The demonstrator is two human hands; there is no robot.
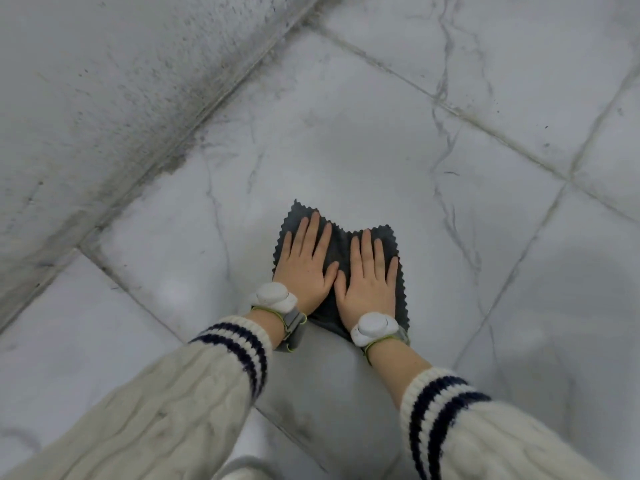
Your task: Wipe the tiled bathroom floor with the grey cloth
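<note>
Cream cable-knit sleeves with navy-striped cuffs, left (194, 386) and right (485, 438), are seen entering from the bottom of the frame, each wrist carrying a white strapped device (273, 297). The left hand (306, 268) and right hand (370, 282) are laid flat, side by side, palms down on the grey cloth (341, 249), fingers straight and slightly fanned, thumbs almost touching. The cloth, zigzag-edged, is spread just below frame centre on a marble-veined floor tile (346, 150); its longer axis appears to run from bottom to top, two corners pointing to the upper frame. A speckled wall base (104, 81) is shown at upper left.
</note>
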